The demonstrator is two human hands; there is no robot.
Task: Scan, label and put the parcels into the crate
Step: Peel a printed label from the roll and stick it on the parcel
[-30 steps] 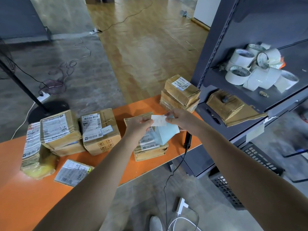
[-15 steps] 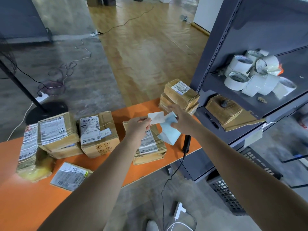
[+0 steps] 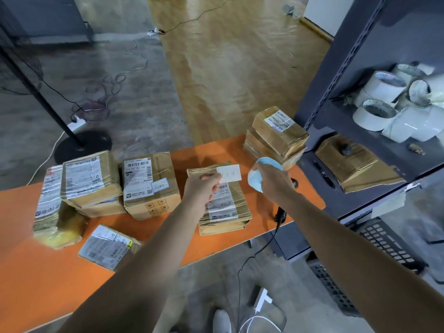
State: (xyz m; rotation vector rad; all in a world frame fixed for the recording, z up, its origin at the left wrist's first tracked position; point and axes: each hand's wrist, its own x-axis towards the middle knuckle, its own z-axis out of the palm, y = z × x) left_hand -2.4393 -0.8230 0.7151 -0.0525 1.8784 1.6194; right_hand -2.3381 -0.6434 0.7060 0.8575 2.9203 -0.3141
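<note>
My left hand [image 3: 203, 186] pinches a small white label [image 3: 230, 173] with handwriting, held just above a flat brown parcel [image 3: 222, 207] on the orange table [image 3: 48, 272]. My right hand [image 3: 272, 181] grips the light blue backing paper [image 3: 255, 179], curled in its fingers to the right of the label. A black barcode scanner [image 3: 281, 216] lies at the table's right edge, partly hidden by my right wrist. A dark plastic crate [image 3: 374, 251] sits on the floor under the shelf.
Several taped cardboard parcels lie on the table: a box [image 3: 150, 186] with a small label, a stack [image 3: 90, 181] at the left, a flat one [image 3: 108, 246] near the front, two stacked [image 3: 276, 135] by the grey shelf [image 3: 336, 75]. White tape rolls [image 3: 384, 99] sit on the shelf.
The label and its blue backing have come apart: my left hand keeps the white label, my right hand has pulled the backing away to the right and crumpled it.
</note>
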